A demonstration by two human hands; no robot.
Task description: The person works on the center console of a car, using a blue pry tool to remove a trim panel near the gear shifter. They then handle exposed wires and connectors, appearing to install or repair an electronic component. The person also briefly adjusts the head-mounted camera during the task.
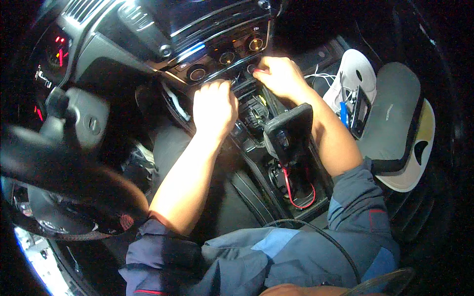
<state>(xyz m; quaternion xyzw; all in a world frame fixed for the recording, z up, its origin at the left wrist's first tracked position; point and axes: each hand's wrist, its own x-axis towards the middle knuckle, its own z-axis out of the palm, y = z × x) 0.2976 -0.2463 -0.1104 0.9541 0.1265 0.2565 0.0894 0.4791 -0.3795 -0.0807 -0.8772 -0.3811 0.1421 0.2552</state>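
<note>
Both hands are at the car's centre console, just under the climate control panel (225, 58) with its round knobs. My left hand (216, 105) is closed, its fingers curled at the left edge of a dark console trim (245, 90). Opposite it, my right hand (281, 76) is closed with thumb and fingers pinched at the right edge of the trim. The fingertips of both hands are partly hidden. Between my wrists lies an uncovered opening (256, 114) showing inner parts. Close to my right forearm stands the gear lever (289, 129), with a red cable (300, 206) looping below it.
The steering wheel (69, 172) is at the left. On the seat to the right lie a dark grey padded case (392, 113), white curved pieces with dark holes (356, 66), a blue-handled tool (343, 114) and a black rectangular frame (362, 112). A black cable (326, 232) crosses my lap.
</note>
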